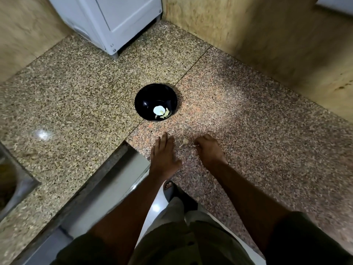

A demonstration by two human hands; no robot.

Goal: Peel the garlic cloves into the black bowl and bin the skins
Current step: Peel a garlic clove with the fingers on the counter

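The left hand (162, 155) lies flat with fingers straight on the bench (248, 115), the right hand (209, 150) pinches a skin scrap (195, 145) beside a garlic piece (185, 141), near the black bowl (141, 100) holding peeled cloves (162, 113).

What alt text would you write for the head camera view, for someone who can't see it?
Seen from above, a person's left hand lies flat on a speckled granite counter while the right hand pinches a pale scrap beside a garlic piece. Beyond them, a black bowl holds pale garlic bits.
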